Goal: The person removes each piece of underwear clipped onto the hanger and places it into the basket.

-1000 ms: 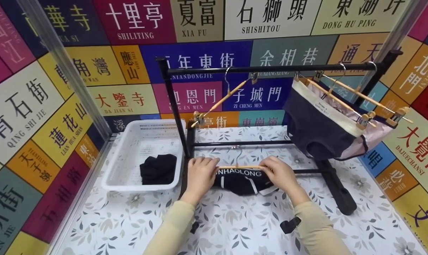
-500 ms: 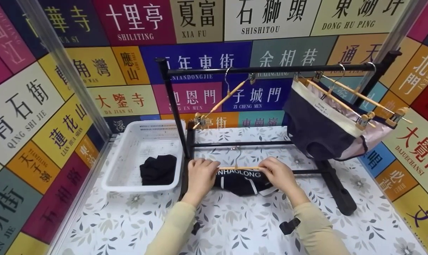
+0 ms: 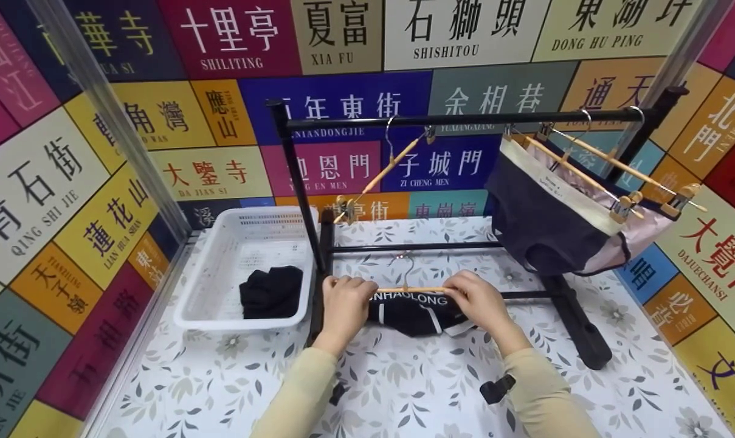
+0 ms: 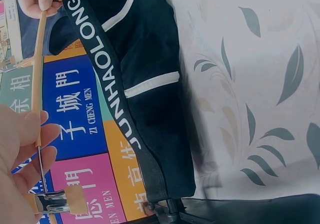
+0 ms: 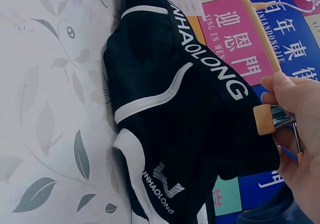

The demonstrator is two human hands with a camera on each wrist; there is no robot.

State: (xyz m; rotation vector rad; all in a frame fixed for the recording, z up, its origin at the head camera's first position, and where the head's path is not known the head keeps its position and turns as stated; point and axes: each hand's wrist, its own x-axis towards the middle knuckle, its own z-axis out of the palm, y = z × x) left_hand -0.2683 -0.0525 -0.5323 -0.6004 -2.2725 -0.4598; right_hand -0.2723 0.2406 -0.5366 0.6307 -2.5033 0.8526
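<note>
My left hand (image 3: pixel 347 307) pinches the left end of a wooden clip hanger (image 3: pixel 410 289), and my right hand (image 3: pixel 479 301) holds its right end. Below the bar are black boxer briefs (image 3: pixel 410 313) with white lettering on the waistband and white stripes. In the right wrist view, the right metal clip (image 5: pixel 272 118) sits on the waistband's end by my fingers. The left clip (image 4: pixel 55 202) is apart from the waistband in the left wrist view, with the wall showing between them. The hanger's hook (image 3: pixel 410 267) points up and away from me.
A black rack (image 3: pixel 416 121) stands over the flowered tabletop (image 3: pixel 403 389). On its rail hang a bare clip hanger (image 3: pixel 391 164) and, to the right, dark and pink briefs (image 3: pixel 543 207). A white basket (image 3: pixel 206 280) at left holds black cloth (image 3: pixel 273 292).
The bare hanger on the rail has turned slightly. My hands and the hanger between them have sunk very little; their hold looks the same.
</note>
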